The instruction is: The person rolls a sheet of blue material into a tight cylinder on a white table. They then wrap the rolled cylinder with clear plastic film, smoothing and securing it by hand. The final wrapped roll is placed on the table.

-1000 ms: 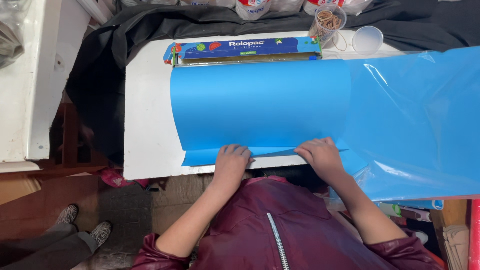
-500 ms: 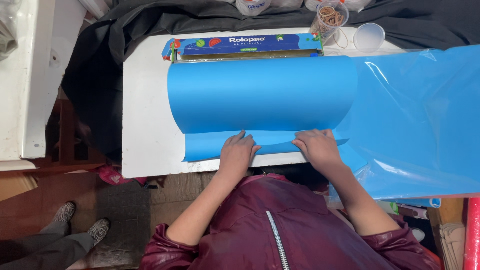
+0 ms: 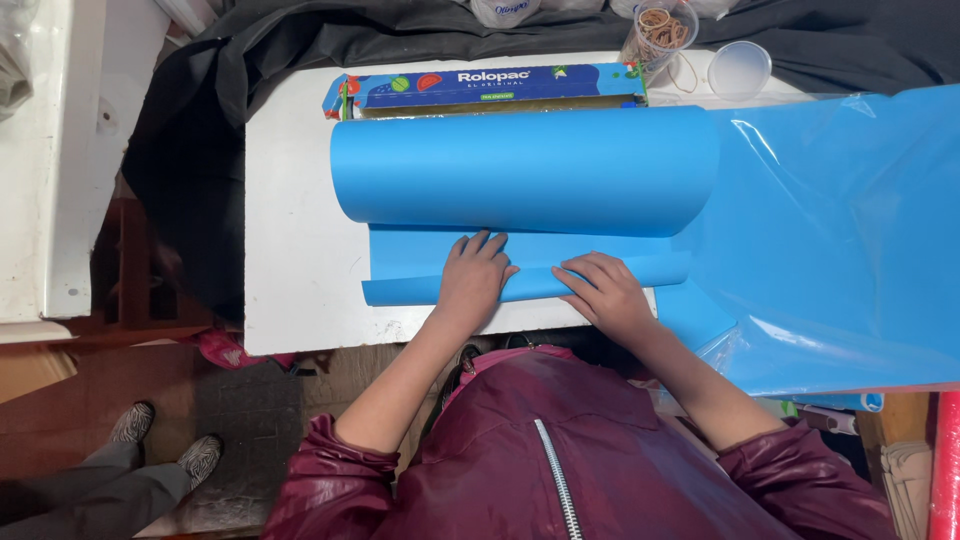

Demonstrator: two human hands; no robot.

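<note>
The left hand [image 3: 473, 277] lies flat, fingers spread, palm pressing down on the near edge of the blue sheet [image 3: 520, 170]. Just beside it the right hand [image 3: 605, 292] rests with fingers loosely curled over the same edge, where the sheet has begun to curl into a narrow lip; neither hand pinches anything, both simply bear down on it.

Beyond the fingertips the sheet rises into a large loose curl, well past the hands, and it runs off to the right of the right hand into a wide glossy spread. It looks light and thin yet springy, holding a smooth curve without creasing. The surface seems slick, so flat palms probably grip it better than fingertips, and a hard pinch would likely leave a kink. The safest hold looks to be along the near edge, hands apart, as they are now.

Under the sheet is the white bench [image 3: 290, 220]. Past the curl, at the far edge, lies a long film box [image 3: 480, 88]. Farther right stand a jar of rubber bands [image 3: 665, 30] and a clear cup [image 3: 738, 68].
</note>
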